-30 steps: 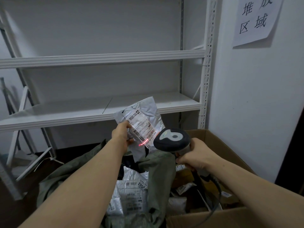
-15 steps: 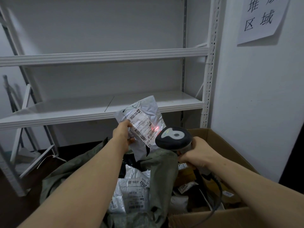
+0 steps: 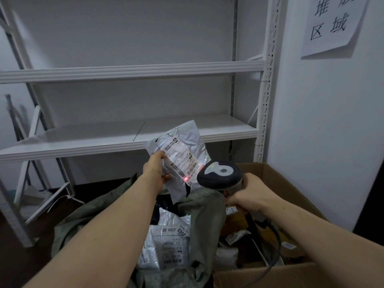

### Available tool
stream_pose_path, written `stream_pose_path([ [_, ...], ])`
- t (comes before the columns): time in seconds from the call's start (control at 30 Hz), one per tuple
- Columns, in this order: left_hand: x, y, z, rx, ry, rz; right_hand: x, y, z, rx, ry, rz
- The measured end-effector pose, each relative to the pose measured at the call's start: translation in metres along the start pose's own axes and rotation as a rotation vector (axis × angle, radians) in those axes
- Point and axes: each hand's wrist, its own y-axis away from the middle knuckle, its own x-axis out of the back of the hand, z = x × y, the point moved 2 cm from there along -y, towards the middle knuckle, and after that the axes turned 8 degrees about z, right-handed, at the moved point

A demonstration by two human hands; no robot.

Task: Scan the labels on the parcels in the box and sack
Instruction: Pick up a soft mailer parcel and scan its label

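shelving (image 3: 268, 80) fills the upper half of the frame, white metal, 2 shelf boards (image 3: 104, 142) in view. a paper sign (image 3: 332, 23) with 4 handwritten characters sits on the wall (image 3: 322, 121) at upper right.

centre frame: left hand (image 3: 154, 171) has a grey parcel (image 3: 187, 142) by its left edge, fingers and thumb clamped on the plastic, holding it up in front of the lower shelf board. its white label (image 3: 180, 161) faces the camera, tilted, barcode running toward lower right.

right hand (image 3: 249, 194) is wrapped tight round the handle of a dark scanner (image 3: 220, 174), just right of the parcel. a red spot (image 3: 185, 179) glows on the label's lower end. the scanner head covers the parcel's lower right corner. a cable (image 3: 277, 244) drops from the handle into the cardboard box (image 3: 291, 185) at lower right.

green sack (image 3: 207, 217) lies open at lower centre, its cloth up against the box's left side. the left forearm crosses over the sack's mouth and the right forearm hides part of the box's inside.

count: 2 hands, 1 scanner, 1 parcel lifted, at least 2 grey mailers (image 3: 170, 240) in the sack, the top one marked 003. inside the box, labelled parcels (image 3: 236, 235) lie in shadow; how many, cannot tell.
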Motion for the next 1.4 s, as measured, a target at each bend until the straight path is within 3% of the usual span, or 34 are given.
stream_pose_path([
  [0.17, 0.003, -0.001, -0.001, 0.051, 0.122, 0.010, 0.000, 0.005, -0.007, -0.001, -0.039, -0.022],
  [0.4, -0.002, 0.016, -0.006, 0.077, 0.372, 0.022, -0.005, 0.012, -0.017, -0.191, -0.527, -0.038],
  [0.53, -0.005, 0.018, -0.013, 0.104, 0.398, 0.041, -0.007, 0.014, -0.024, -0.305, -0.616, -0.081],
  [1.17, -0.007, 0.019, -0.022, 0.117, 0.399, 0.048, -0.013, 0.016, -0.028, -0.319, -0.537, -0.102],
  [1.3, -0.003, 0.018, -0.020, 0.129, 0.297, 0.059, -0.013, 0.014, -0.026, -0.271, -0.523, -0.076],
  [1.4, 0.002, 0.015, -0.013, 0.072, 0.145, 0.127, -0.007, 0.013, -0.021, -0.187, -0.379, -0.021],
])
